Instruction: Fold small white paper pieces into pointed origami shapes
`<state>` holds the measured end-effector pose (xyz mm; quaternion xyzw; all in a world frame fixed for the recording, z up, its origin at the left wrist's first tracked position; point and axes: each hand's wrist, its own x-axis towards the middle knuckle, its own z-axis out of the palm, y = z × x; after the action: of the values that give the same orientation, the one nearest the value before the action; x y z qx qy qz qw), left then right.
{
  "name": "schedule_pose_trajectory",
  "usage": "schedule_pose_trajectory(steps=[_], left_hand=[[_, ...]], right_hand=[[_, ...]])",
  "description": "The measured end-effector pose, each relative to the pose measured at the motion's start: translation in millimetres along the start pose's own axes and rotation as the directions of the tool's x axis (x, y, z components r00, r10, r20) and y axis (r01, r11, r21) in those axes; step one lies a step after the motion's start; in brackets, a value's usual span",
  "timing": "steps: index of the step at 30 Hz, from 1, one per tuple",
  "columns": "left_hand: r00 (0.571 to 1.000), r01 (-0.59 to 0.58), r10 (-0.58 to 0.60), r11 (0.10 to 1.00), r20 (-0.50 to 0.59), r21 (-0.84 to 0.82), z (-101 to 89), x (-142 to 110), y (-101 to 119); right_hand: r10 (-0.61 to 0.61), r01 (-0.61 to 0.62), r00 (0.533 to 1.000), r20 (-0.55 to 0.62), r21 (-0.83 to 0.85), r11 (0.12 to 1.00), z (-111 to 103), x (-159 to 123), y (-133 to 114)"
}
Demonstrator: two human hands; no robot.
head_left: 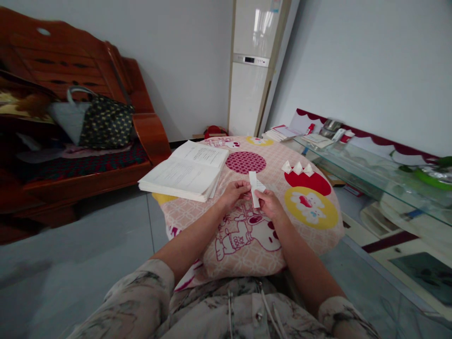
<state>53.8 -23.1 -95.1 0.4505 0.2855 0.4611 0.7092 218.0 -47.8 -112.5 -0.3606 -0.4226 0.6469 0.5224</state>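
Both my hands hold a narrow folded strip of white paper (254, 187) above a round stool covered in pink cartoon-print cloth (318, 230). My left hand (233, 193) pinches the strip's left side with closed fingers. My right hand (267, 203) grips its lower right part, fingers curled. Three small folded white paper pieces (297, 168) sit in a row on the cloth just beyond my hands. An open book (185, 171) with white pages lies on the stool's left part.
A red wooden sofa (106, 165) with a dotted dark bag (102, 121) stands at the left. A glass-topped table (370, 174) with papers and small items runs along the right. A tall white air conditioner (252, 70) stands in the corner. Grey floor lies below.
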Motion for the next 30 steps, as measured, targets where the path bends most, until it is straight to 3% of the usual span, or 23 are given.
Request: schedule_pose_trajectory(steps=[11, 30], left_hand=[[1.000, 0.001, -0.001, 1.000, 0.016, -0.015, 4.2, -2.7, 2.6], [0.999, -0.035, 0.038, 0.994, -0.025, 0.106, 6.7, -4.6, 4.5]], right_hand=[[0.033, -0.035, 0.992, 0.123, 0.018, 0.999, 0.6, -1.9, -3.3], [0.032, -0.031, 0.997, 0.069, -0.008, 0.999, 3.8, -4.2, -5.3]])
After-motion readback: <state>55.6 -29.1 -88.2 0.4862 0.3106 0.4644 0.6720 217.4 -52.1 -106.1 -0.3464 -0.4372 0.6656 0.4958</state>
